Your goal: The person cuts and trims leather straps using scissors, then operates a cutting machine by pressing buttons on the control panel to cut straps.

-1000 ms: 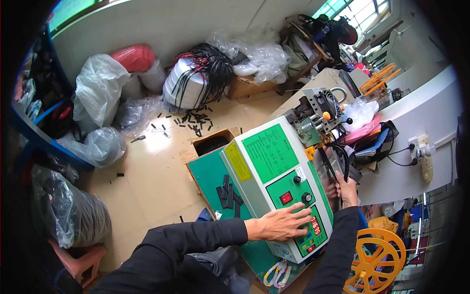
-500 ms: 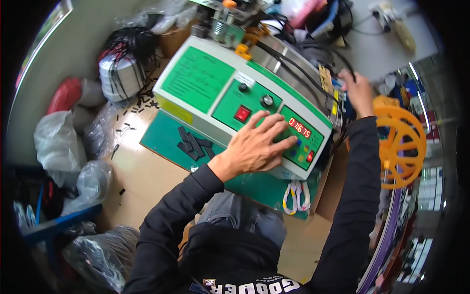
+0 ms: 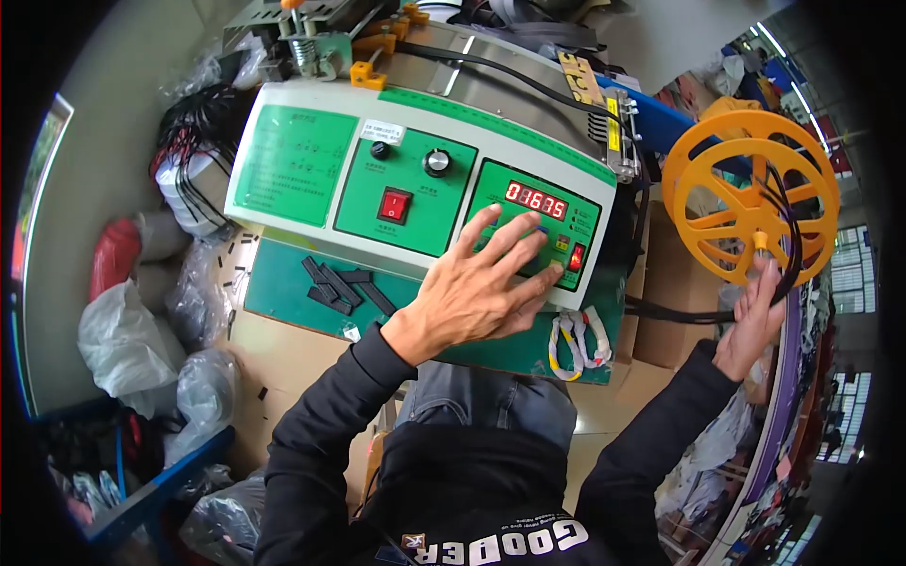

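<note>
My left hand [image 3: 481,283] rests with spread fingers on the control panel of a green and white machine [image 3: 311,222], just under its red digit display [image 3: 536,200]. On the right, my right hand [image 3: 752,321] has its fingers closed round black cord [image 3: 675,313] beside the hub of an orange reel [image 3: 727,203]. The cord loops over the reel's right part. Another black strap [image 3: 500,73] runs along the machine's metal top. Several short black strips [image 3: 330,286] lie on the green table in front of the machine.
A white and yellow looped bundle [image 3: 571,344] lies at the table's front right. Plastic bags [image 3: 127,349] and a white spool draped with black cords [image 3: 195,193] stand on the left. A cardboard box [image 3: 665,283] is below the reel.
The view has turned and shifted towards the reel. My right hand has moved from behind the machine to the reel, with black cord in it. My left hand stays on the panel.
</note>
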Demonstrator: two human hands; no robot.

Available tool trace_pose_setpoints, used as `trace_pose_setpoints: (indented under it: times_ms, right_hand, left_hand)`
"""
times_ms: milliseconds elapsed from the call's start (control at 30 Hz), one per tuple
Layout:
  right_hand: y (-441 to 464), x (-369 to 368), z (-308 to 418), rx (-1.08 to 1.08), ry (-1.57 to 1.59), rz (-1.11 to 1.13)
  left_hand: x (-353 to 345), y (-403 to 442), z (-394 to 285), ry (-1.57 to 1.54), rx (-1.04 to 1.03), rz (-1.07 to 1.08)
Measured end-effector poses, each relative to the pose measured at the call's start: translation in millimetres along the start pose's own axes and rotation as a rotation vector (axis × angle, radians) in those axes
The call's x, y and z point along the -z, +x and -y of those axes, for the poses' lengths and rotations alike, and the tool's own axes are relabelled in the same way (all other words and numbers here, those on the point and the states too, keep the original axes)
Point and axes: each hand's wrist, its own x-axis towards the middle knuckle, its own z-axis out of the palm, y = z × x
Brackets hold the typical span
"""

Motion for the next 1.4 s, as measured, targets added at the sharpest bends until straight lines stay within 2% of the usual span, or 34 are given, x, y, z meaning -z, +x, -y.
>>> trace_pose_setpoints:
  times_ms: [133, 300, 367, 700, 800, 833, 933, 1033, 1067, 1100, 1167, 1200, 1267, 1300, 1400]
  right_hand:
    - [-23, 45, -27, -0.071, 0.134, -0.162]
    - [-57, 105, -68, -0.188, 0.191, -0.291]
    - [-73, 129, -83, -0.269, 0.174, -0.386]
    - [-128, 194, -107, -0.374, 0.175, -0.588]
    - [-134, 190, -111, -0.473, 0.189, -0.535]
    - [-136, 184, -105, -0.49, 0.178, -0.464]
    - [-139, 165, -100, -0.564, 0.29, -0.324]
    - [-135, 140, -115, -0.452, 0.494, -0.152]
    - [-132, 126, -101, -0.518, 0.325, -0.174]
    - [-128, 113, -114, -0.388, 0.4, -0.115]
    - [-123, 97, -116, -0.301, 0.265, -0.007]
    - [-119, 97, -102, -0.346, 0.038, 0.026]
    - [-117, 77, -112, -0.185, 0.082, -0.022]
    - [-119, 69, -112, -0.271, 0.134, 0.021]
    - [-120, 61, -115, -0.249, 0.151, 0.102]
  left_hand:
    - [8, 4, -5, -0.113, 0.106, 0.043]
    - [3, 8, -12, -0.05, 0.192, 0.054]
    - [2, 8, -12, -0.021, 0.184, 0.06]
    - [0, 12, -19, 0.099, 0.189, 0.073]
    - [-4, 11, -19, 0.16, 0.166, 0.062]
    - [0, 13, -25, 0.21, 0.188, 0.096]
    - [-8, 4, -24, 0.258, 0.109, 0.021]
    - [-16, -1, -15, 0.316, 0.05, 0.002]
    - [-21, -2, -8, 0.403, 0.048, 0.014]
    - [-21, -3, -3, 0.398, 0.012, 0.006]
    - [-23, -3, 3, 0.404, -0.016, -0.02]
    - [-26, -3, 4, 0.411, -0.011, -0.039]
    - [-24, -1, 5, 0.446, -0.051, -0.029]
    - [-23, -1, 4, 0.495, -0.062, -0.02]
    - [-22, -1, 8, 0.496, -0.091, -0.014]
